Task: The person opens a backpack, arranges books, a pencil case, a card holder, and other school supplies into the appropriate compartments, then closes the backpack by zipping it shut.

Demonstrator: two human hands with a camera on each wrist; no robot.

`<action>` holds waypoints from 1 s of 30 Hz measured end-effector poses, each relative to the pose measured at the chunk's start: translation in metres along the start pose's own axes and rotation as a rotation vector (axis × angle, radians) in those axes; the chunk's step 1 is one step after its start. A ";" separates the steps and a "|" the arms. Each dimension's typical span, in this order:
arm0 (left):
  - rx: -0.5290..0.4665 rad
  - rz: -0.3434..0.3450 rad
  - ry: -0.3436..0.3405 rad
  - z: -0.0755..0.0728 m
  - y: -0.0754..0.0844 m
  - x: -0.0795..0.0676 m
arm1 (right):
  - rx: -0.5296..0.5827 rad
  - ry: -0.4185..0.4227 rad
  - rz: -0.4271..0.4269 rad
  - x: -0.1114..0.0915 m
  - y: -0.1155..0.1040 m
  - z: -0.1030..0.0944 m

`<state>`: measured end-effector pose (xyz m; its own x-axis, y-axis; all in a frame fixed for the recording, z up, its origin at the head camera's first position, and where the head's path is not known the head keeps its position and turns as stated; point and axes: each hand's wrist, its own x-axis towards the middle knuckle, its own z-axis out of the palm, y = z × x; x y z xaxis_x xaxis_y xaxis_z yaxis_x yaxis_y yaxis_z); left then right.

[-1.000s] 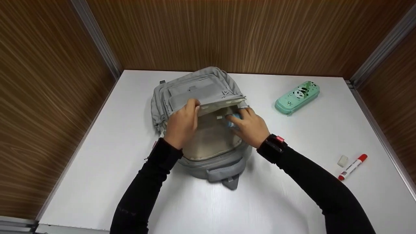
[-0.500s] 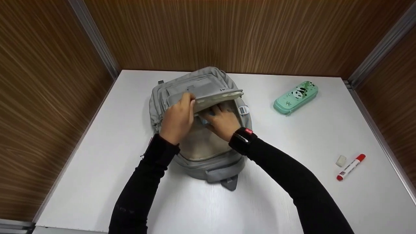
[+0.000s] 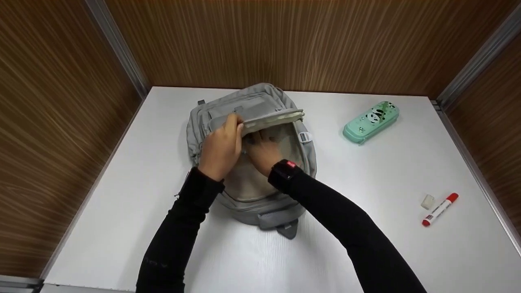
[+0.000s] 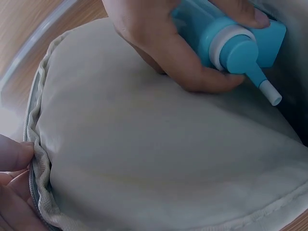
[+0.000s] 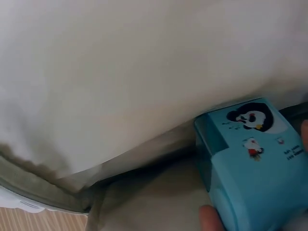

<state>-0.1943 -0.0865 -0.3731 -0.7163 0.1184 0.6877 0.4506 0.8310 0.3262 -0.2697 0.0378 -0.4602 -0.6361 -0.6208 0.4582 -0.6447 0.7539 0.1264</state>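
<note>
Flap (image 3: 279, 118), pinched at its edge by the left grip (image 3: 222, 147), stands raised, apparently to uncover the bag (image 3: 279, 205). Inside, just right of that grip, the right grip (image 3: 263, 154) curls about the sharpener (image 5: 255, 168), nearly hidden in the head view, cut off in the right wrist view. Right of both grips: case (image 3: 371, 123), eraser (image 3: 427, 201), marker (image 3: 440, 209).

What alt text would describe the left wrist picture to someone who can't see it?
A person's right hand grips a light-blue plastic gadget with a white-tipped crank inside an open grey fabric backpack. At the picture's left, the left hand pinches the backpack's zippered edge.
</note>
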 end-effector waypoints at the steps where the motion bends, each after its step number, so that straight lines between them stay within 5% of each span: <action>1: -0.001 0.000 -0.001 0.000 0.000 0.000 | 0.013 0.000 -0.002 -0.001 0.000 0.000; 12: 0.020 0.049 -0.038 0.005 0.000 -0.009 | 0.226 -0.080 -0.162 -0.016 0.003 0.002; 21: 0.034 0.072 -0.013 0.006 0.000 -0.010 | 0.273 -0.222 -0.124 -0.002 0.006 0.006; 30: 0.037 0.066 -0.006 0.003 0.003 -0.008 | 0.249 -0.316 -0.189 0.018 0.006 0.016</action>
<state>-0.1889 -0.0835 -0.3799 -0.6887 0.1767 0.7032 0.4768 0.8410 0.2557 -0.2922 0.0274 -0.4656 -0.5706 -0.8072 0.1512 -0.8200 0.5701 -0.0515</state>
